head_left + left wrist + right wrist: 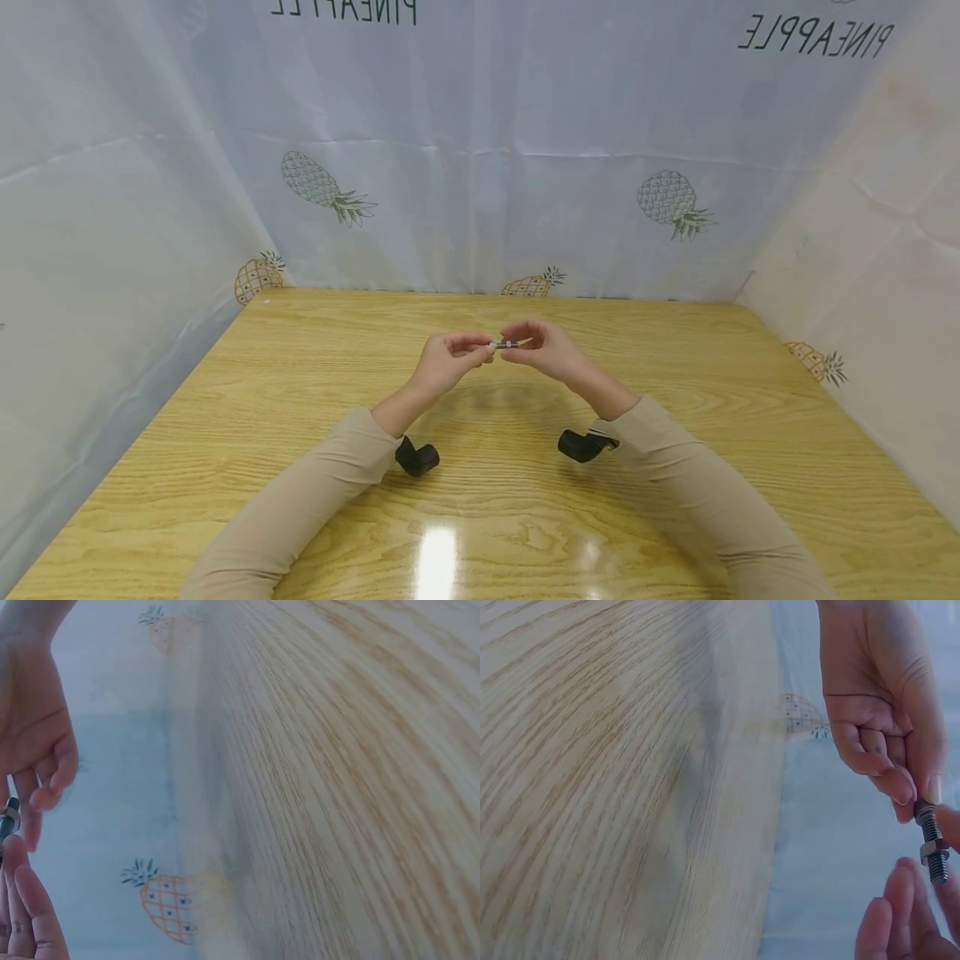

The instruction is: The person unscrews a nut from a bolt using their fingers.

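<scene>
Over the table, my left hand [447, 364] pinches the head end of a metal bolt [928, 817] between thumb and fingertips. The bolt lies crosswise between the two hands, its threaded end towards the right hand. A hex nut [934, 852] sits partway along the thread, with some thread showing past it. My right hand [546, 350] is around the nut end, its thumb and fingers spread apart with a gap between them. In the right wrist view its thumb overlaps the edge of the bolt. The left wrist view shows only a small part of the bolt [10, 817] at its left edge.
Below the hands is a wood-grain table [300, 400]. White curtains with pineapple prints [465, 225] stand behind it and along both sides. A black wrist mount [417, 458] hangs under the left cuff, and another black mount [581, 446] is under the right cuff.
</scene>
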Action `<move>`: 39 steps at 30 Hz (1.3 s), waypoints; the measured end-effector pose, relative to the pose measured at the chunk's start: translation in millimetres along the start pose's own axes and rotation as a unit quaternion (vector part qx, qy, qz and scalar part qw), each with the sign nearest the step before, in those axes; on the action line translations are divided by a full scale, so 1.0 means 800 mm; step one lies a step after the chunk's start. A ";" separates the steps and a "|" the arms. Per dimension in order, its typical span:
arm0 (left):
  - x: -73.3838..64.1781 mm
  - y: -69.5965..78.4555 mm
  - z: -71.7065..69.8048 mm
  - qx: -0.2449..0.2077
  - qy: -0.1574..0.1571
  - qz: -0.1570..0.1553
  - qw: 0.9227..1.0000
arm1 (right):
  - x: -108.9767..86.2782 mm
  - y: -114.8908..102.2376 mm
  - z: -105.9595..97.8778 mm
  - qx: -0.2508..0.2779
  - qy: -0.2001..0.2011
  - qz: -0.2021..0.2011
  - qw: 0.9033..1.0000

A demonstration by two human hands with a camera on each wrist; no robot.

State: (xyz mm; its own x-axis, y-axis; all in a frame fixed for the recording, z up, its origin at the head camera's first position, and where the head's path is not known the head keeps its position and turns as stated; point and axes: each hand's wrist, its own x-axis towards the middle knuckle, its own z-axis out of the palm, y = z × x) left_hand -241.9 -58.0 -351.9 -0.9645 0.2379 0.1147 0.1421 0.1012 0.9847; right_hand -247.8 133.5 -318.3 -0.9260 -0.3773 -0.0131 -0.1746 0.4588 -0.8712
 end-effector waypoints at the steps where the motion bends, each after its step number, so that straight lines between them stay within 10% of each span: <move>1: 0.000 0.000 0.000 0.000 0.000 0.000 1.000 | 0.000 0.000 0.000 0.001 -0.002 0.005 1.000; 39: 0.000 0.001 0.001 -0.001 0.005 -0.017 1.000 | 0.003 0.007 -0.004 -0.004 -0.031 0.021 0.999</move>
State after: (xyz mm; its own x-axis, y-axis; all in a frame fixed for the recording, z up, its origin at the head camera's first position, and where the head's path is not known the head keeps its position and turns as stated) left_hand -241.4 -57.0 -350.9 -0.9711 0.2238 0.0825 0.1086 0.1066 0.9884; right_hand -252.2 137.6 -322.0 -0.9103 -0.4060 -0.0804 -0.1386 0.4821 -0.8651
